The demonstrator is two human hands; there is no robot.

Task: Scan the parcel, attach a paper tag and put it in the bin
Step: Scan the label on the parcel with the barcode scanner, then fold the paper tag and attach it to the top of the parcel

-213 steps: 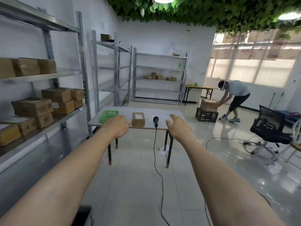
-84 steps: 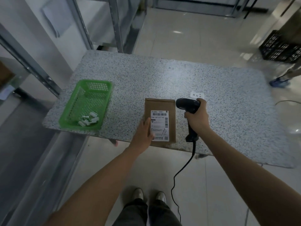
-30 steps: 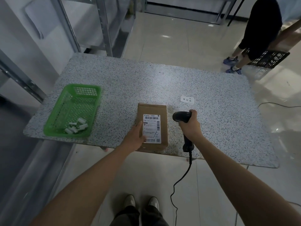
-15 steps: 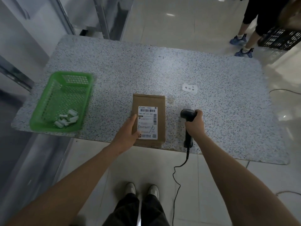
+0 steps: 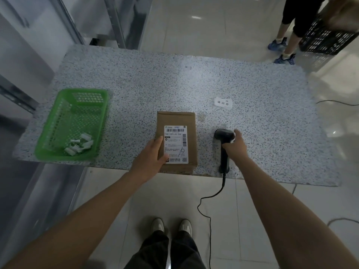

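A brown cardboard parcel with a white barcode label lies flat near the front edge of the speckled table. My left hand rests on its left side and near corner, fingers laid over the edge. To the right, the black corded scanner lies on the table with my right hand wrapped around its handle. A small white paper tag with printed characters lies beyond the scanner. The green plastic basket stands at the table's left end with several small white pieces in it.
Metal shelving uprights stand behind the table's left side. Another person's legs and a black crate are on the floor at the far right. The scanner's cable hangs down past my feet.
My right hand has lowered the scanner from above the parcel's label down onto the table to the parcel's right. My left hand has stayed on the parcel. The view has shifted slightly.
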